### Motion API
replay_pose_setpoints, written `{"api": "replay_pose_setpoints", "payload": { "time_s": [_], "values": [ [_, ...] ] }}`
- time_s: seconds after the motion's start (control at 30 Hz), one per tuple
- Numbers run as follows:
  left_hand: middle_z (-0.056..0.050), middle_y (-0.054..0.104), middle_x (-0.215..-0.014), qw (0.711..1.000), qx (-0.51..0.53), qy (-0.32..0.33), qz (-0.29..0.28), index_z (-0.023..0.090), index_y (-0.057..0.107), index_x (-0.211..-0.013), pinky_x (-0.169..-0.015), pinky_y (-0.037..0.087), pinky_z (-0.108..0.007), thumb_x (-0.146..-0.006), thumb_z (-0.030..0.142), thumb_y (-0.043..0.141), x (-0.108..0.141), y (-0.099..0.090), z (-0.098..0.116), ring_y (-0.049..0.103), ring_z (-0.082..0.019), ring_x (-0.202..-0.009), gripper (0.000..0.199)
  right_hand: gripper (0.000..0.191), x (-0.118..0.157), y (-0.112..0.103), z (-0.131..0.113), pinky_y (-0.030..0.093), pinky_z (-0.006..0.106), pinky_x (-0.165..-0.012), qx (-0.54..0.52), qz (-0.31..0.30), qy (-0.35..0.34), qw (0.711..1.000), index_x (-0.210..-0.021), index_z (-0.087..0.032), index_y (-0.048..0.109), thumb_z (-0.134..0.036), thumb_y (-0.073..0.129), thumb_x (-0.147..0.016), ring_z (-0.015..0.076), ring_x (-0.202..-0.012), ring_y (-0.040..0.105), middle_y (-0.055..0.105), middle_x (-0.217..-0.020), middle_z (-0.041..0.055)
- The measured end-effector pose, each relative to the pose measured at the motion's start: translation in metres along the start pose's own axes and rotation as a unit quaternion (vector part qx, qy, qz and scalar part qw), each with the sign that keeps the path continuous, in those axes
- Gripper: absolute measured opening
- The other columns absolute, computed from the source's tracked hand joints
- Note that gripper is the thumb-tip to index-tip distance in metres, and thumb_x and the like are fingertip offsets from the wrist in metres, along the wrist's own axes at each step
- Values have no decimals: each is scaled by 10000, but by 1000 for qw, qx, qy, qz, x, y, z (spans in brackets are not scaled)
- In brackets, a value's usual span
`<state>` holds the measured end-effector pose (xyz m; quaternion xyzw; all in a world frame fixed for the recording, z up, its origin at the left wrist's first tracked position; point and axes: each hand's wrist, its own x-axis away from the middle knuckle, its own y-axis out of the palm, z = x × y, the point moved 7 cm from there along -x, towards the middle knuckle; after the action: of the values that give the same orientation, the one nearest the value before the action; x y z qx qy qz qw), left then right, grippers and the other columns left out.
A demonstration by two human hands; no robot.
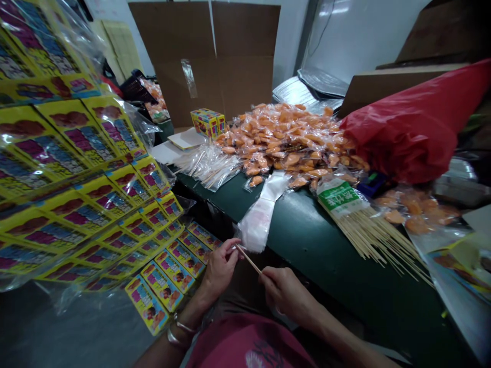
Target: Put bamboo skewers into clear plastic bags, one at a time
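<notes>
Head view, lower centre: left hand (220, 268) and right hand (286, 291) are pinching one bamboo skewer (248, 258) between closed fingers (230, 245), keeping it steady beside a clear plastic bag (255, 225).

green-and-white label (339, 198) on the bamboo skewer bundle (378, 243) has chinese characters, too blurred to read; yellow printed cards (161, 286) carry tiny lettering, also unreadable.

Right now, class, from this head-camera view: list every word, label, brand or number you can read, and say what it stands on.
Green paper band on the bamboo skewer bundle: Chinese characters, too blurred to quote.
Yellow printed cards: lettering too small to read.
Small yellow boxes: too small to read.
</notes>
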<state>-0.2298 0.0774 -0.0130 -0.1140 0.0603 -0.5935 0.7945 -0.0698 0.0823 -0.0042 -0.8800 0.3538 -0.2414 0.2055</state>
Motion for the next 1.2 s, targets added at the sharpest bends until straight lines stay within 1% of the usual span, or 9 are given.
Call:
{"api": "replay_pose_setpoints", "payload": {
  "time_s": [0.2,0.43,0.6,0.73,0.83,0.97,1.1,1.17,1.2],
  "values": [
    [-61,724,-885,999,-30,12,25,163,599,-1066,-704,541,-275,-821,259,499,1,-4,-6,696,-191,-769,282,260,-10,16,16,277,186,-403,-131,2,44,990,-748,-160,581,-229,359,-864,65,-330,358,519,-446,-53],
    [-51,732,-895,998,-59,17,24,178,536,-1171,-721,528,-275,-840,282,489,6,-6,-6,697,-185,-763,350,253,-20,12,19,253,188,-414,-227,82,20,970,-749,-146,606,-325,453,-841,75,-400,385,458,-439,-58],
    [-63,736,-896,999,-38,-7,29,165,456,-1265,-799,502,-291,-825,285,513,8,3,-7,689,-194,-848,460,340,-33,23,10,208,179,-369,-427,85,26,900,-817,-152,569,-490,539,-797,48,-338,344,488,-473,-70],
    [-66,730,-838,1000,-23,-17,5,174,577,-1058,-735,498,-265,-819,290,523,14,12,-5,681,-197,-809,271,412,-37,28,-5,303,173,-416,-565,123,11,816,-732,-150,534,-528,687,-677,47,-387,435,555,-538,-43],
    [-23,687,-685,997,-60,-14,-53,196,631,-813,-584,458,-221,-820,262,516,31,17,4,638,-165,-629,132,402,-25,34,-9,355,177,-455,-614,120,20,780,-699,-151,523,-498,723,-666,56,-425,466,551,-537,-38],
    [-27,670,-655,979,-67,31,-188,200,638,-684,-603,449,-216,-825,260,526,56,24,17,612,-148,-607,190,376,10,46,3,379,196,-492,-631,34,59,773,-703,-155,513,-452,741,-672,80,-457,512,582,-544,-20],
    [-73,709,-792,924,-6,62,-376,181,676,-712,-669,456,-227,-792,310,601,67,39,21,644,-173,-733,169,429,42,49,25,301,158,-472,-580,-52,90,808,-731,-136,532,-371,836,-539,59,-472,507,636,-587,4],
    [-71,711,-794,894,-4,55,-445,173,690,-736,-640,446,-217,-783,299,615,68,47,27,642,-168,-726,154,434,49,45,34,248,148,-440,-550,-54,101,828,-746,-125,541,-352,841,-532,37,-444,469,648,-602,13],
    [-60,707,-775,890,-20,54,-453,171,691,-740,-628,438,-211,-779,270,611,65,49,33,634,-159,-707,133,430,49,41,36,247,148,-433,-547,-36,101,830,-750,-128,536,-353,837,-540,36,-434,461,643,-590,6]
  ]
}}
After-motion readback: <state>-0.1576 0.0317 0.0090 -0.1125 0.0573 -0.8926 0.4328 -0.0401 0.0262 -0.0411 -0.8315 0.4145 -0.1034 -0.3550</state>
